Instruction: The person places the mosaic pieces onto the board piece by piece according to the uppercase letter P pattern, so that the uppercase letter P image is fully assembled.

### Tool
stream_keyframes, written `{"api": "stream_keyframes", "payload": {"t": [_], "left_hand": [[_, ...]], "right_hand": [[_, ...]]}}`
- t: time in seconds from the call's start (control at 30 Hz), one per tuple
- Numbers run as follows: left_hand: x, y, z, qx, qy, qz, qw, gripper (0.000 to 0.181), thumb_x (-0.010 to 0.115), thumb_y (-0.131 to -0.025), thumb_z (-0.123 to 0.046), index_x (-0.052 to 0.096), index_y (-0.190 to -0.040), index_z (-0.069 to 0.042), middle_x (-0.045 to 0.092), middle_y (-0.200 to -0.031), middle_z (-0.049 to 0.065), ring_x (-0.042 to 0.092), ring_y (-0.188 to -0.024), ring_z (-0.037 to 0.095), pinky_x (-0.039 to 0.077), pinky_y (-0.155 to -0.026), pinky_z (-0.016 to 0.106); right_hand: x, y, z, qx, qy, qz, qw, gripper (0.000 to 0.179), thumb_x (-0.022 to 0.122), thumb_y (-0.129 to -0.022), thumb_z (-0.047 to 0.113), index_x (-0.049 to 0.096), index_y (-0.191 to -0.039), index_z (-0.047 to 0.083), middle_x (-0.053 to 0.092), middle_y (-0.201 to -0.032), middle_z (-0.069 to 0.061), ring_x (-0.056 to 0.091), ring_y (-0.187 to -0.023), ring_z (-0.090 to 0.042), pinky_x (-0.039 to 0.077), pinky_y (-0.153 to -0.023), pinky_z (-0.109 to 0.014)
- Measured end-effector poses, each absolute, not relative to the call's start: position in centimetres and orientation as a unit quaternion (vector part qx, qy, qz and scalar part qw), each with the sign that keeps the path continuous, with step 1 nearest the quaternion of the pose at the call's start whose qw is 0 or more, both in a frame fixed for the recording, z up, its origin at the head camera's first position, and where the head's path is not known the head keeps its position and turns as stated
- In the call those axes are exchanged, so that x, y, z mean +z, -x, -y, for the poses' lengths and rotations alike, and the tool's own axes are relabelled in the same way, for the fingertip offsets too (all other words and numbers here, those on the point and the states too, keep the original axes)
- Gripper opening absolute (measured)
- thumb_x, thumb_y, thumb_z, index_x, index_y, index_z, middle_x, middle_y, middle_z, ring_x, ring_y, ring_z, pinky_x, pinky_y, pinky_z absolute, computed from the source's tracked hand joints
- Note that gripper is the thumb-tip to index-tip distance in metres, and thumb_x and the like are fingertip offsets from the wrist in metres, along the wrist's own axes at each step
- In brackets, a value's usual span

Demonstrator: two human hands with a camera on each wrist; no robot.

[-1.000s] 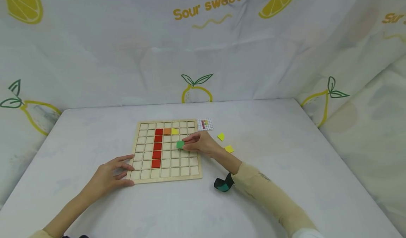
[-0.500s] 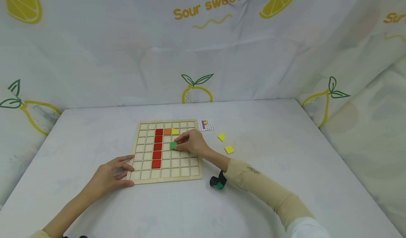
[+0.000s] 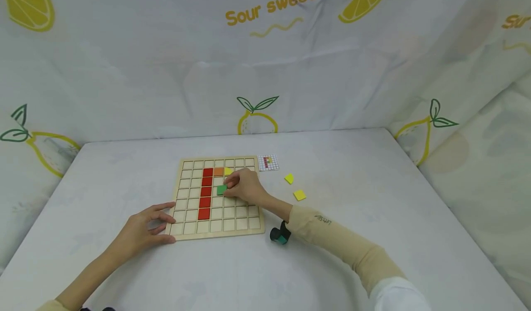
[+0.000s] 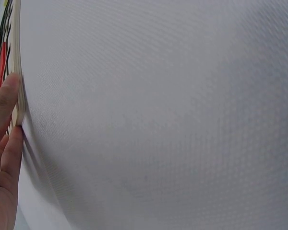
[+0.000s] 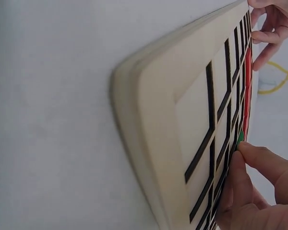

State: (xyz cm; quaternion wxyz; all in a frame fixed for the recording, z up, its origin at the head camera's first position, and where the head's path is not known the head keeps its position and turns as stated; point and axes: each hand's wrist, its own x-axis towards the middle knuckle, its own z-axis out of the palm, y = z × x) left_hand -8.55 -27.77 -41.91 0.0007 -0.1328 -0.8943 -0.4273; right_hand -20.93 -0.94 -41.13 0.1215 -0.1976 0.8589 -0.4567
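My right hand (image 3: 245, 187) pinches a green square tile (image 3: 221, 190) between thumb and finger, over the wooden grid board (image 3: 220, 235). The tile lies just right of the middle of a column of red tiles (image 3: 205, 192); whether it sits flat in its cell I cannot tell. In the right wrist view, only the edge of the green tile (image 5: 240, 138) shows at the fingertips. At the board's lower left corner, my left hand (image 3: 145, 230) rests its fingers and thumb on the edges. An orange tile (image 3: 218, 171) and a yellow piece (image 3: 228, 171) lie beside the top red tile.
A small pattern card (image 3: 268, 162) lies at the board's upper right corner. Two loose yellow pieces, one rounded (image 3: 289, 178) and one square (image 3: 299, 195), lie to its right. A black and teal device (image 3: 280, 233) sits under my right wrist.
My right hand has moved left across the board with the green tile, up to the cell beside the red column. The left hand has stayed at the corner.
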Motion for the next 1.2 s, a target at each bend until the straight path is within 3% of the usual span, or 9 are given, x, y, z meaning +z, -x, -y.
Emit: {"api": "stream_keyframes", "payload": {"t": [0.13, 0.37, 0.87, 1.2], "left_hand": [[-42.02, 8.57, 27.84, -0.428, 0.136, 0.894, 0.002, 0.036, 0.088, -0.061, -0.015, 0.069, -0.091, -0.008, 0.054, -0.134, 0.017, 0.058, -0.115, 0.022, 0.059, -0.081, 0.02], [-41.86, 8.64, 27.78, -0.433, 0.121, 0.893, -0.016, 0.036, 0.088, -0.062, -0.014, 0.069, -0.092, -0.006, 0.052, -0.136, 0.017, 0.053, -0.117, 0.038, 0.059, -0.082, 0.021], [-41.99, 8.58, 27.81, -0.425, 0.133, 0.896, 0.0, 0.036, 0.088, -0.061, -0.015, 0.07, -0.091, -0.008, 0.054, -0.134, 0.016, 0.057, -0.114, 0.033, 0.059, -0.08, 0.02], [-41.89, 8.55, 27.79, -0.427, 0.124, 0.896, -0.008, 0.035, 0.088, -0.062, -0.015, 0.069, -0.091, -0.008, 0.054, -0.135, 0.016, 0.056, -0.113, 0.037, 0.059, -0.081, 0.02]], "right_hand": [[-40.86, 20.86, 0.75, -0.469, 0.187, -0.853, 0.132, 0.021, 0.081, -0.075, 0.004, 0.071, -0.093, -0.002, 0.069, -0.076, -0.005, 0.063, -0.068, -0.007, 0.055, -0.066, -0.014], [-41.01, 20.9, 0.88, -0.469, 0.195, -0.85, 0.137, 0.017, 0.08, -0.075, 0.002, 0.071, -0.089, -0.003, 0.068, -0.074, -0.007, 0.061, -0.064, -0.006, 0.052, -0.06, -0.012], [-40.9, 20.88, 1.27, -0.469, 0.207, -0.849, 0.13, 0.017, 0.08, -0.075, 0.001, 0.071, -0.088, -0.004, 0.071, -0.077, -0.01, 0.067, -0.067, -0.011, 0.056, -0.066, -0.013], [-40.83, 20.9, 1.61, -0.458, 0.211, -0.855, 0.125, 0.015, 0.081, -0.074, 0.001, 0.072, -0.085, -0.002, 0.071, -0.074, -0.008, 0.065, -0.064, -0.007, 0.055, -0.071, -0.013]]}}
